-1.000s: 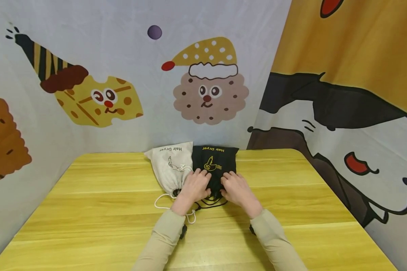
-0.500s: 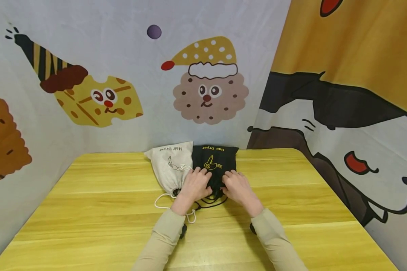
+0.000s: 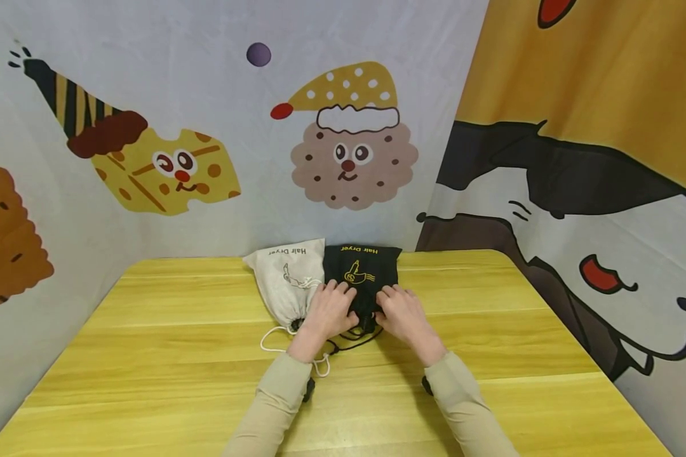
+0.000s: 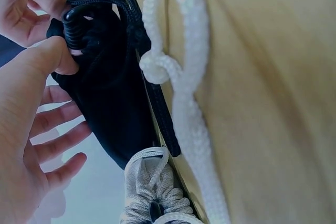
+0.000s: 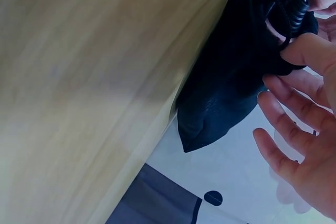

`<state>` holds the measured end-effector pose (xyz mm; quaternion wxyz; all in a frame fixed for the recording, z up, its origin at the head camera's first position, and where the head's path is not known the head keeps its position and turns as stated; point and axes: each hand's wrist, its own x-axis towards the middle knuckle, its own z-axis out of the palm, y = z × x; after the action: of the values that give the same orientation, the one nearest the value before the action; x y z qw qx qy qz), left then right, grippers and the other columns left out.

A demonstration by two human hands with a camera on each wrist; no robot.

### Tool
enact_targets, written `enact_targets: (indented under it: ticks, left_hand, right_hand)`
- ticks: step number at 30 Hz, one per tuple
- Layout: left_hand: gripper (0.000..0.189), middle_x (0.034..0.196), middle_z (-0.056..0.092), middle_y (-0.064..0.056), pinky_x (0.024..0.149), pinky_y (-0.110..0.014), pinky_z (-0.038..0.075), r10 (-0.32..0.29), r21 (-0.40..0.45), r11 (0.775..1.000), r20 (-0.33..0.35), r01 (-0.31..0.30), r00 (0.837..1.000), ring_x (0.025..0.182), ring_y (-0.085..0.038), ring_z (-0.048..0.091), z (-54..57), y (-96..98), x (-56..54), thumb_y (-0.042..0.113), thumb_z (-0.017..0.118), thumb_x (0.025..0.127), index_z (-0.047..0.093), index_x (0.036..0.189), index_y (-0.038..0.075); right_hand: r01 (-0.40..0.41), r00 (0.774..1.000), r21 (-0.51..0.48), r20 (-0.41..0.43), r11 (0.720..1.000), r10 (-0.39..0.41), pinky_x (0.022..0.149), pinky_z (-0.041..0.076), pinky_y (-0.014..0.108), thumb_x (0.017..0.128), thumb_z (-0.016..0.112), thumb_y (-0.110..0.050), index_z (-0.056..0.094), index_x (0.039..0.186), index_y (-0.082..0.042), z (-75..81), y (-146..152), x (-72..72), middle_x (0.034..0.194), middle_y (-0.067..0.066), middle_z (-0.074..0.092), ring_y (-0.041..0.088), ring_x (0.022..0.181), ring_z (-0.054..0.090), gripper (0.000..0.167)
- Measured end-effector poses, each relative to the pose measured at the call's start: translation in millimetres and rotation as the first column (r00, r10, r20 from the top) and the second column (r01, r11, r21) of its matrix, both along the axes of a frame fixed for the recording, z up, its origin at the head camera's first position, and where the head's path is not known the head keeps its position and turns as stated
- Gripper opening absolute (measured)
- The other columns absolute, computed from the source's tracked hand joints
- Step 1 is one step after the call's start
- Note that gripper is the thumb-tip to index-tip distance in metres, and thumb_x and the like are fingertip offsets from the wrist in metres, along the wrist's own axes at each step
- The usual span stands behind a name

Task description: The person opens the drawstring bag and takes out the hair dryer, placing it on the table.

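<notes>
A black drawstring bag (image 3: 351, 259) printed "Hair Dryer" lies at the back of the table in the head view. My left hand (image 3: 327, 312) pinches the left side of its gathered mouth between thumb and fingers. On the opposite side, my right hand (image 3: 403, 314) pinches the rim, its thumb (image 5: 310, 51) at the opening. A ribbed black cord piece (image 4: 73, 30) shows in the mouth; what else lies inside is hidden. Black drawstrings (image 3: 357, 346) hang toward the front. Beside my left hand lies a whitish drawstring bag (image 3: 277, 289), also printed "Hair Dryer".
White cord (image 3: 269, 346) from the whitish bag loops onto the wooden table (image 3: 177, 368). Right behind both bags rises a cartoon-printed cloth wall (image 3: 217, 228). Another printed cloth (image 3: 549, 184) stands along the right side.
My right hand has shifted slightly to the right, along with the rim of the black bag. My left hand has barely moved. The whitish bag stays in place.
</notes>
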<state>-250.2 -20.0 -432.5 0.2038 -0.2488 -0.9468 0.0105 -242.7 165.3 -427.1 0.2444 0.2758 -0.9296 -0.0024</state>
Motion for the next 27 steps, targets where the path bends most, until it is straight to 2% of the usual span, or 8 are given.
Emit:
enact_targets:
  ticks: [13,27]
  left_hand:
    - [0.032,0.093,0.065,-0.002,0.072,-0.039,0.048,0.006,0.056,0.998,-0.058,-0.002,0.998,0.087,-0.024,0.058,-0.6,-1.2,-0.4,0.033,0.066,0.076,0.066,0.102,0.015]
    - [0.031,0.092,0.065,-0.003,0.072,-0.040,0.048,0.005,0.088,0.996,-0.063,0.000,0.998,0.084,-0.025,0.057,-1.1,-2.9,-0.5,0.032,0.066,0.077,0.067,0.102,0.015]
  right_hand:
    - [0.025,1.000,-0.042,-0.005,0.999,-0.025,0.058,0.039,0.031,0.069,0.076,-0.014,0.057,0.076,-0.010,3.5,4.2,0.5,0.073,0.000,0.052,0.018,0.066,0.048,0.020]
    - [0.048,0.999,-0.054,0.025,0.997,-0.046,0.057,0.036,0.030,0.069,0.075,-0.012,0.056,0.076,-0.011,2.0,7.5,-3.2,0.072,0.000,0.051,0.019,0.066,0.047,0.020]
